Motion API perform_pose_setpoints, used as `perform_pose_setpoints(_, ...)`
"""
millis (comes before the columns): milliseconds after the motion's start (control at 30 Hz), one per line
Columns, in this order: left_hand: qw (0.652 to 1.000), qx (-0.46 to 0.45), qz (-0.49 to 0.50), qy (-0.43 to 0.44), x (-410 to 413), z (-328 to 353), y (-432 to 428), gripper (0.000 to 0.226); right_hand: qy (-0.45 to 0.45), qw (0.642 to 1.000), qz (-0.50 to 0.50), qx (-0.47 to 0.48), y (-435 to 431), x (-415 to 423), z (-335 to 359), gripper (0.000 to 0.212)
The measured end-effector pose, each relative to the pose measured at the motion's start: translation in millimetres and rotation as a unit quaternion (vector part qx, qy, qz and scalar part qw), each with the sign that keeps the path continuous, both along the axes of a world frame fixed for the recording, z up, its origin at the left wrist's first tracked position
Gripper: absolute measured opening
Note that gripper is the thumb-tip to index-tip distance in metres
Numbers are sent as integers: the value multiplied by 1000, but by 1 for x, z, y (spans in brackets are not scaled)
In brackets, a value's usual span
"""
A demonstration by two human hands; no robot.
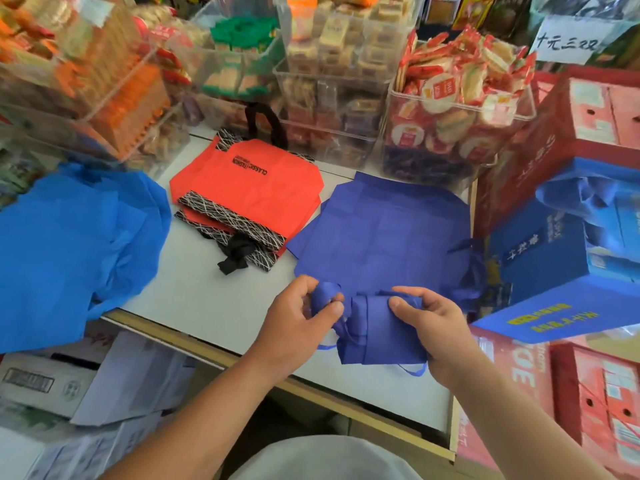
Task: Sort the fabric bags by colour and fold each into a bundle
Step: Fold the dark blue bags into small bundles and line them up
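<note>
Snack bins [457, 98] line the back of a white worktop [207, 299] where the sorting is laid out. Left hand [298, 313] fingers [306, 286] curl round a handle strap [323, 295], thumb pinching it. Right hand [433, 327] fingers [410, 292] and thumb clamp the top edge of the half-folded dark blue bag [377, 330], which sits near the front edge, just before the flat dark blue pile [381, 230]. Orange-red bags [249, 181] lie mid-worktop and a light blue heap [69, 244] lies to the left.

The step looks like tucking the strap in. It should go best with the right hand pinning the fold flat while the left draws the strap snug across, edges squared so the bundle does not spring open.
</note>
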State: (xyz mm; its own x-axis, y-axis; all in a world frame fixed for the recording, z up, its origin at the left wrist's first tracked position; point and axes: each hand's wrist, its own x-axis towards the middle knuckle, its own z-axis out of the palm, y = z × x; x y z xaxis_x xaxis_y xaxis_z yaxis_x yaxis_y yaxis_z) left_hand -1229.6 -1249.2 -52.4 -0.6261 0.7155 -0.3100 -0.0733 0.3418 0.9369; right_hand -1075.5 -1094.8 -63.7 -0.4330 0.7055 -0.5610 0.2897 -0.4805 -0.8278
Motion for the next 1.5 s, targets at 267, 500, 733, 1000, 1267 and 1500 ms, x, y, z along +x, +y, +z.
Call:
perform_pose_setpoints(267, 976, 79, 85, -186, -15, 26, 5, 3, -42, 998, 25, 31, 4, 3, -11, 8)
perform_pose_setpoints(500, 949, -61, -308, -7, -33, 48, -12, 25, -109, 984, 60, 129, 20, 22, -20, 11)
perform_pose_setpoints(733, 978, 69, -197, 17, -18, 64, 0, 23, -113, 980, 101, 130, 22, 28, -15, 7)
perform_pose_setpoints(1000, 976, 72, -116, -168, -8, 50, 4, 32, -111, 971, 139, 159, 11, 28, -13, 12)
perform_pose_setpoints(1267, 821, -131, -407, 377, -25, 53, -16, 69, -120, 974, 112, 154, 25, 34, -9, 15)
perform_pose_setpoints(1500, 624, -54, -383, 679, -37, 34, -18, 37, -100, 982, 138, 85, 27, 24, 1, 13)
